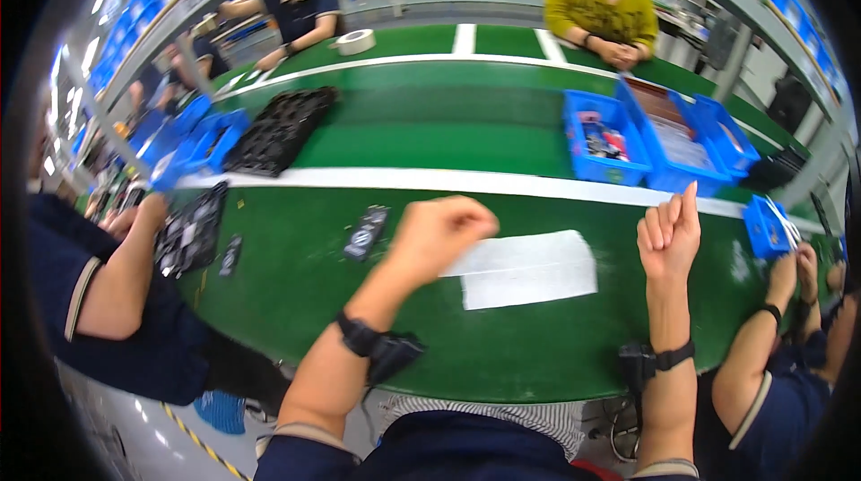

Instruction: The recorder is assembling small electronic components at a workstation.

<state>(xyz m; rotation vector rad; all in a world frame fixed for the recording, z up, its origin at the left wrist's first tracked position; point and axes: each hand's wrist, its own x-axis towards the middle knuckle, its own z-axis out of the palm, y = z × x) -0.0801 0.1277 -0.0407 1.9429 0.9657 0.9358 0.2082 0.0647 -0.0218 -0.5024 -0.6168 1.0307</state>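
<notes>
- Around the wrists: dark straps (359, 335) with black, box-shaped modules (395, 357).
- On the smooth green bench (538, 355), near its middle: white sheets (531, 288), flat and overlapping, straight-edged with one rounded corner.
- Looks light, thin and limp; likely to crease or slide if pushed. Best taken by an outer edge or corner.
- Left hand (435, 234): at the sheets' upper left end, fingers curled inward; cannot tell if pinching anything.
- Right hand (668, 234): raised, well apart from the sheets, index finger upward, other fingers folded; cannot tell if gripping something small.
- Left of the left hand: dark oblong part (366, 232), stiff-looking, with a pale round mark.
- Beyond the white strip (404, 179): black moulded tray (282, 131), bumpy; rigid blue bins (610, 173), straight-walled.
- Farther off: ring-shaped white roll (359, 48); person in yellow-green top (599, 10), hands together.
</notes>
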